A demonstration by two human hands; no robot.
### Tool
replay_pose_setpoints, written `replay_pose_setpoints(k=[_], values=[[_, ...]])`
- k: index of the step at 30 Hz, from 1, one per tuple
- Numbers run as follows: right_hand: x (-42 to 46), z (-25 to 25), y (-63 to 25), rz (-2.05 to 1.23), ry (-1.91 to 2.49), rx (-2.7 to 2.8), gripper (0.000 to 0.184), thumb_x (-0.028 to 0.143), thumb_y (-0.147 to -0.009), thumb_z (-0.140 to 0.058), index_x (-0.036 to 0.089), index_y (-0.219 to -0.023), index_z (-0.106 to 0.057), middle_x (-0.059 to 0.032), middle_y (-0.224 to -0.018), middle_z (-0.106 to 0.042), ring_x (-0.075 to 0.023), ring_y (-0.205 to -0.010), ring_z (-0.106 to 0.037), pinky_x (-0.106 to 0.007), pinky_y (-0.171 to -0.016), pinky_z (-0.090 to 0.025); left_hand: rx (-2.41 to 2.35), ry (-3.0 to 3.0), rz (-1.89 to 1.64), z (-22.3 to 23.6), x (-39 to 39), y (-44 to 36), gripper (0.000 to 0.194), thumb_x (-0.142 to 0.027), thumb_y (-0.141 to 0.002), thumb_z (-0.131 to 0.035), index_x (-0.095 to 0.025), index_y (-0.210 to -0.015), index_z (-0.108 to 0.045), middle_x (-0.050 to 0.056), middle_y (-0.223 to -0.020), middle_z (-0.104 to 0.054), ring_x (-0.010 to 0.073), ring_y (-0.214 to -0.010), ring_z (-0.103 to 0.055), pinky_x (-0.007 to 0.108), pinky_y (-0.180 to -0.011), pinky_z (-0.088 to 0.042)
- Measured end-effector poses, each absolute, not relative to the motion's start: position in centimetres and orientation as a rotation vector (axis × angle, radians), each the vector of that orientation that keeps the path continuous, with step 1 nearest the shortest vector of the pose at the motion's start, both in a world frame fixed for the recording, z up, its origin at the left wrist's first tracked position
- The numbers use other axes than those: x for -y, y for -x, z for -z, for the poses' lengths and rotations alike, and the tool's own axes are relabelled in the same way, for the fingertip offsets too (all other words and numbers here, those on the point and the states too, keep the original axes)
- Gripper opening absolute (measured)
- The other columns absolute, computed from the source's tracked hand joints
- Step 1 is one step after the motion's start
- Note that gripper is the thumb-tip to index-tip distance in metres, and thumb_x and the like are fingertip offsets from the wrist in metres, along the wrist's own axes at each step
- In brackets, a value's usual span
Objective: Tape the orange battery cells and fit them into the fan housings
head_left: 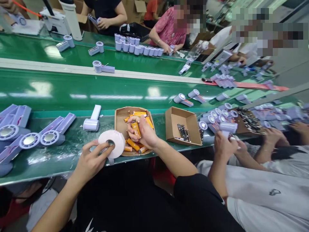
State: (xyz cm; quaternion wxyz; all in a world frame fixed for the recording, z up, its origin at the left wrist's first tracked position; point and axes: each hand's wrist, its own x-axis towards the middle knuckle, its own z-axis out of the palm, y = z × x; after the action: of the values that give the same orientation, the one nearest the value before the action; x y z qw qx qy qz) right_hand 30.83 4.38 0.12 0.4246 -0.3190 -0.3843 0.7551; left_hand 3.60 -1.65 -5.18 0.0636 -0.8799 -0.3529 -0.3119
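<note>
My left hand (93, 158) grips a roll of white tape (102, 138), its fingers reaching into the core. A short strip hangs from the roll's lower edge. Over a cardboard box (120, 119), my right hand (142, 130) is closed around an orange cylindrical battery (135, 129). More orange batteries (132, 144) lie loose in that box, below and behind the hand. Just left of the box, a lavender fan housing (91, 124) rests on the green bench with its handle pointing away.
Several lavender housings (30, 140) are piled at the left. A second cardboard box (182, 120) holds small dark circuit boards (183, 132). Beyond runs a green conveyor (72, 87) with a pale divider rail (145, 76). At the right, a co-worker's hands (225, 145) hold another housing.
</note>
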Motion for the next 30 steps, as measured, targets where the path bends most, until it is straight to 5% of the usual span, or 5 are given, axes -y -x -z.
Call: replay_pose_setpoints(k=[5,14,17,20,30], values=[[-3.5,0.8,-31.4,-1.857,0.828,1.141,0.056,0.050,-0.085,-0.091,0.028,-0.121,-0.054,0.0097,-0.082,-0.051,-0.0058,-0.052,-0.038,-0.020,-0.046,-0.025,1.074,2.639,0.925,4.9,1.6,-3.7,0.046,0.000,-0.093,-0.070,-0.025,-0.131,-0.074,0.004,-0.117,-0.083,0.0267,-0.118,-0.059,0.040,-0.108,-0.048],[-3.7,1.4,-31.4,-1.735,0.908,1.154,0.056,0.080,-0.097,-0.066,0.024,-0.101,-0.066,0.0058,-0.075,-0.055,-0.0092,-0.051,-0.045,-0.022,-0.043,-0.030,1.094,2.672,0.903,5.2,1.7,-3.5,0.050,0.002,-0.091,-0.073,-0.026,-0.131,-0.077,0.004,-0.121,-0.083,0.0268,-0.123,-0.058,0.039,-0.111,-0.048],[-3.2,0.5,-32.2,-1.391,1.010,1.499,0.056,0.077,-0.103,-0.060,0.023,-0.099,-0.075,-0.0011,-0.080,-0.072,-0.0154,-0.069,-0.066,-0.029,-0.064,-0.055,1.076,2.663,0.863,4.8,1.7,-3.4,0.049,0.002,-0.091,-0.074,-0.025,-0.131,-0.077,0.003,-0.120,-0.083,0.0274,-0.121,-0.057,0.039,-0.109,-0.049],[-2.5,-0.3,-33.0,-1.061,1.055,1.782,0.052,0.068,-0.108,-0.058,0.023,-0.100,-0.081,-0.0051,-0.088,-0.083,-0.0205,-0.092,-0.078,-0.036,-0.093,-0.061,1.051,2.661,0.841,4.5,1.8,-3.3,0.048,0.001,-0.092,-0.075,-0.026,-0.132,-0.076,0.002,-0.120,-0.083,0.0277,-0.121,-0.057,0.040,-0.109,-0.050],[-1.6,-0.9,-32.7,-0.756,1.123,1.768,0.040,0.051,-0.112,-0.059,0.025,-0.100,-0.086,-0.0048,-0.101,-0.088,-0.0222,-0.096,-0.084,-0.035,-0.092,-0.066,1.009,2.656,0.841,5.7,2.0,-3.5,0.062,-0.003,-0.093,-0.076,-0.035,-0.146,-0.073,0.000,-0.126,-0.082,0.0253,-0.121,-0.056,0.040,-0.117,-0.056]])
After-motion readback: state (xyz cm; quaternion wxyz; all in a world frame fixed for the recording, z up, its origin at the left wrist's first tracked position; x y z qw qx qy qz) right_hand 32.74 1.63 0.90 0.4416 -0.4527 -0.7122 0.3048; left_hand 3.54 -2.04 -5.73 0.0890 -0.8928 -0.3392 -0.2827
